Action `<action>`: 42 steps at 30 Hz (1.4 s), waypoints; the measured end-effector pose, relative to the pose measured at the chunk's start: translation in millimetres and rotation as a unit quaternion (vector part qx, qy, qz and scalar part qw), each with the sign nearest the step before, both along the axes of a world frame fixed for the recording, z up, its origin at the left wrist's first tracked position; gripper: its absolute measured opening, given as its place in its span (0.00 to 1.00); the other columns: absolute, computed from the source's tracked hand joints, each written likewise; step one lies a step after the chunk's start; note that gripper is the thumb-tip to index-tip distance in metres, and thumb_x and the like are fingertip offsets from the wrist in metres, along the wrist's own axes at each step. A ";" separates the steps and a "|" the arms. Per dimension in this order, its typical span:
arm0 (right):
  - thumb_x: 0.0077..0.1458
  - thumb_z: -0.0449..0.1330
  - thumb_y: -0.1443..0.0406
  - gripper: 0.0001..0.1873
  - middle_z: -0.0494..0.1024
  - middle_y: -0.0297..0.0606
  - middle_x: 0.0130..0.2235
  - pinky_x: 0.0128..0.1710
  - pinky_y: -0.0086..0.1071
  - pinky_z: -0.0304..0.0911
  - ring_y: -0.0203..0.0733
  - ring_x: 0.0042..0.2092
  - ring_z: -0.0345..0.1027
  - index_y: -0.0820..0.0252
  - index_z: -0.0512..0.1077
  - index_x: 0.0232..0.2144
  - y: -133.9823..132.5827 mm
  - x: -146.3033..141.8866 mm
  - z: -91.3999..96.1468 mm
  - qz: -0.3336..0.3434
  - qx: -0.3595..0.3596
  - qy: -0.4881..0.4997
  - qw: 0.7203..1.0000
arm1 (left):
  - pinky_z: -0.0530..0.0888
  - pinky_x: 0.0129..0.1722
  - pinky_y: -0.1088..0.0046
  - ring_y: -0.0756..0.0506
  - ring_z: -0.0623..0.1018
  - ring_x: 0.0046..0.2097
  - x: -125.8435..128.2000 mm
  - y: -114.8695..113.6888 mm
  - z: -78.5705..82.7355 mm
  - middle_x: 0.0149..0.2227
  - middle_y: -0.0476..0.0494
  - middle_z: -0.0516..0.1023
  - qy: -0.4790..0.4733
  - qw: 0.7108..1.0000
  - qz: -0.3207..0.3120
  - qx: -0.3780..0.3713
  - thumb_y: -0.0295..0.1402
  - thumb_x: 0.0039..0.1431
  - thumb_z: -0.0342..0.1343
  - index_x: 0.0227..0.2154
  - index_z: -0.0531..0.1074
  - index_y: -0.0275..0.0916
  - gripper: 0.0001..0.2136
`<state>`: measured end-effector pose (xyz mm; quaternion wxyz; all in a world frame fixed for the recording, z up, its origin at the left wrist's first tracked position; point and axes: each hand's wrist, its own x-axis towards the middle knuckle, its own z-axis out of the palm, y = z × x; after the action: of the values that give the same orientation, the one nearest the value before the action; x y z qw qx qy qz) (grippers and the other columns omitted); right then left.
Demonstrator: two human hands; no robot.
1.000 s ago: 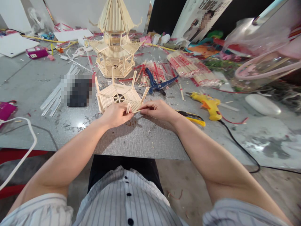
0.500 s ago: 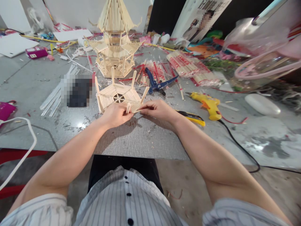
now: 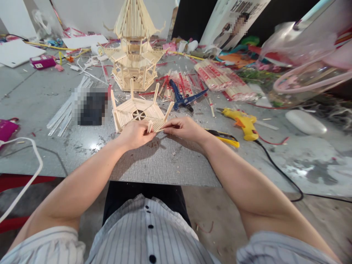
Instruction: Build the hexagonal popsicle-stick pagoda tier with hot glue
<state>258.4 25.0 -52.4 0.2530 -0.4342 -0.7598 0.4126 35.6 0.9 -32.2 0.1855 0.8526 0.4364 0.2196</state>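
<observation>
A flat hexagonal piece made of pale wooden sticks (image 3: 137, 109), with short posts standing up at its corners, lies on the grey table (image 3: 165, 161) in front of me. My left hand (image 3: 136, 134) is closed around a short upright stick at the piece's near edge. My right hand (image 3: 183, 128) pinches the near right edge of the same piece, fingertips almost meeting the left hand. Behind it stands a tall pagoda model built of the same sticks (image 3: 134, 47).
Blue cutters (image 3: 184, 97) lie right of the hexagon. A yellow glue gun (image 3: 242, 123) with a black cord and a yellow knife (image 3: 224, 137) lie beside my right wrist. Packs of chopsticks (image 3: 220, 79), loose white strips (image 3: 64, 112) and clutter fill the back.
</observation>
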 end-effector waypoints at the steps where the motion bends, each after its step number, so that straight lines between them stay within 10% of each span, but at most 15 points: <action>1: 0.49 0.61 0.56 0.15 0.81 0.40 0.34 0.35 0.34 0.64 0.39 0.33 0.71 0.61 0.79 0.33 -0.2 -0.1 0.2 0.000 -0.002 0.000 1.000 | 0.71 0.36 0.70 0.47 0.77 0.34 0.0 0.1 -0.4 0.29 0.46 0.79 0.000 1.000 0.000 0.003 0.32 0.56 0.55 0.25 0.75 0.38 0.07; 42: 0.42 0.65 0.54 0.15 0.78 0.37 0.27 0.31 0.31 0.62 0.36 0.29 0.69 0.60 0.78 0.27 -4.3 -0.7 10.1 0.022 -0.042 0.018 0.999 | 0.62 0.27 0.74 0.52 0.67 0.24 -2.3 -4.2 6.1 0.20 0.51 0.70 -0.002 0.998 -0.049 -0.040 0.34 0.51 0.54 0.17 0.68 0.38 0.10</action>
<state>257.8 20.7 -42.3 0.2393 -0.4201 -0.7464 0.4573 33.3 -3.3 -26.1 0.2304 0.8644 0.4024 0.1945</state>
